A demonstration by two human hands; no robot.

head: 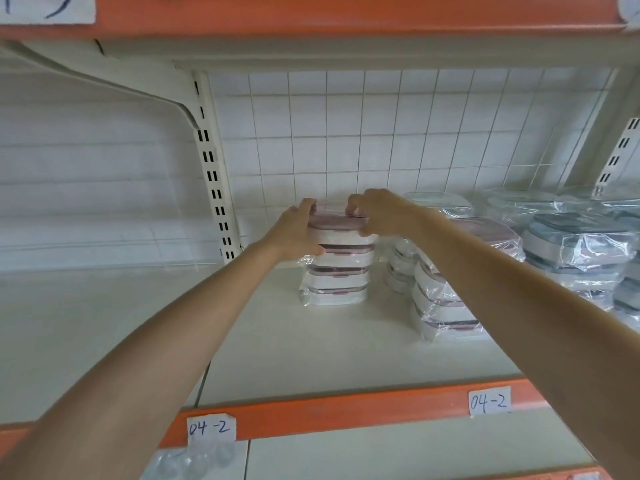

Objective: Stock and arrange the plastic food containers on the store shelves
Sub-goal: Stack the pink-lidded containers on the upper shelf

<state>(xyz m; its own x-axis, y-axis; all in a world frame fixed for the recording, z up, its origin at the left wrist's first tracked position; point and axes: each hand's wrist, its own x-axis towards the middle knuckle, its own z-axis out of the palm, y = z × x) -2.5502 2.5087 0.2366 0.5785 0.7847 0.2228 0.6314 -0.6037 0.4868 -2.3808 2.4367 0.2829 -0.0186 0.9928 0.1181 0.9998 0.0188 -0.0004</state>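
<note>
You have two hands up: left hand (294,230), right hand (377,213). Between them sits one stack of four pink-lidded containers (337,261). Beside it stands a second pink-lidded stack (446,306), count unclear under wrap. You see two "04-2" labels (211,429) on the shelf edge (346,410)

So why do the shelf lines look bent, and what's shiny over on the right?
Head view: the wide-angle lens bows the orange shelf edge and the wire grid; soft, even light casts faint shadows; the plastic wrap on the grey-lidded containers catches glare; the hands look slightly soft.
</note>
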